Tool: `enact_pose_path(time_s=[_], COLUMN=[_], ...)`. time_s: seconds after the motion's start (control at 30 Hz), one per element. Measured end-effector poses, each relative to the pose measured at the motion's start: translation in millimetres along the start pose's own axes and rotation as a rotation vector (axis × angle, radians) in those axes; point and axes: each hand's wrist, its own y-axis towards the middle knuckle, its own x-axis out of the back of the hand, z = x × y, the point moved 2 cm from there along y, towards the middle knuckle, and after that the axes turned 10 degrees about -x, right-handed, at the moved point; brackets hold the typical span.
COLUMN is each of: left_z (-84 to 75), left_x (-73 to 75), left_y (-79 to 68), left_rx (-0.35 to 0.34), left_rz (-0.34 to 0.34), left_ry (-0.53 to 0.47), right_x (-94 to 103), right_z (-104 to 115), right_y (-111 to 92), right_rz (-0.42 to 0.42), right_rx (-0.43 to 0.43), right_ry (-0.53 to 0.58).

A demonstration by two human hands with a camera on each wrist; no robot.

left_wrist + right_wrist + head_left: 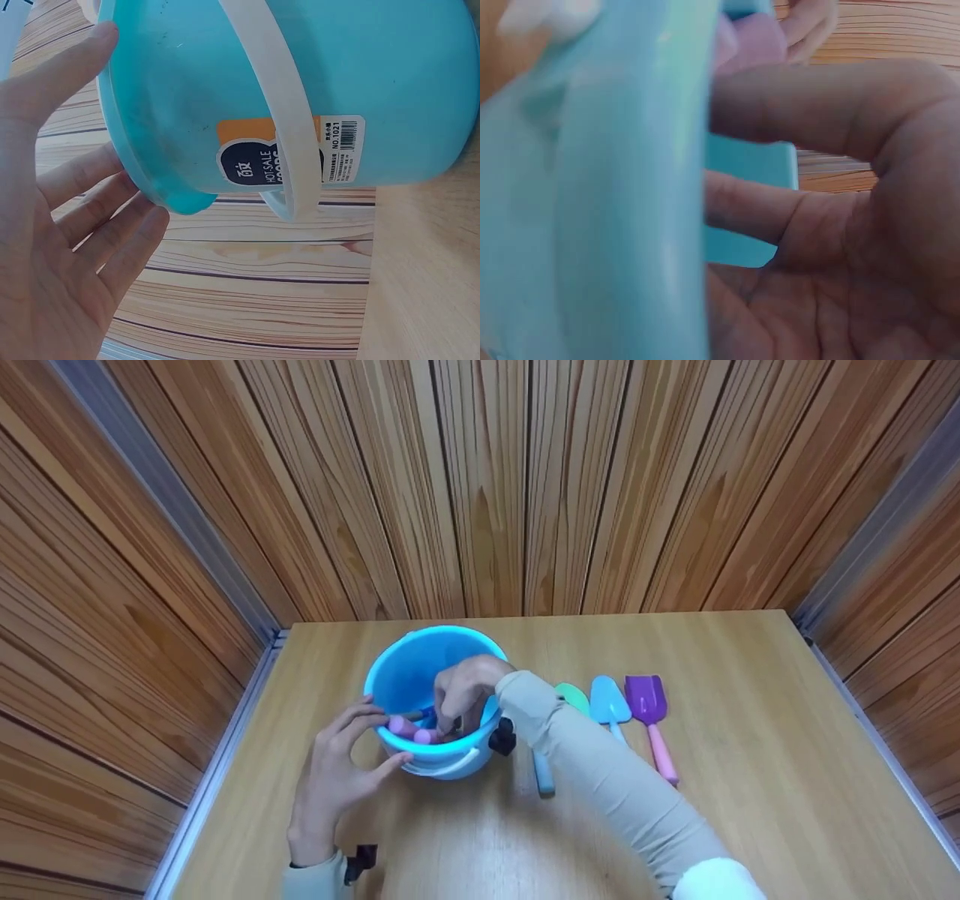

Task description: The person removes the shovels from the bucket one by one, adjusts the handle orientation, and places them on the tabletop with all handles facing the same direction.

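Observation:
A light-blue bucket [450,757] with a white handle [289,105] stands on the table, left of the middle. My left hand [341,765] touches its near-left rim with straight, spread fingers, the thumb lying at the front. Deep in the bucket's mouth, my right hand [469,690] reaches down with bent fingers. The wall hides its fingertips in the right wrist view, so what they hold cannot be told. Beside those fingers are two pink handle ends [403,726]. A dark blue piece [427,714] shows behind them.
Right of the bucket lie a green shovel head [573,697], a blue shovel [609,701] and a purple shovel [646,697] with a pink handle. A blue handle [543,774] pokes out by my right sleeve. Wood-panelled walls [480,495] enclose the table [750,780].

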Motion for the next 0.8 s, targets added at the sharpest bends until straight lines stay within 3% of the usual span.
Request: enact_pose_path(time_s=[0.43,0.8], left_z=[-0.8,-0.1], left_x=[0.7,0.3], left_y=[3.4,1.6], left_rx=[-0.013,-0.009], left_rz=[0.001,0.002], left_ry=[-0.023,-0.023], right_x=[-4.1,-4.5], right_z=[3.8,4.0], right_y=[0.8,11.9], right_rz=[-0.065,-0.088], right_rx=[-0.02,-0.153], right_ry=[-0.061,-0.048])
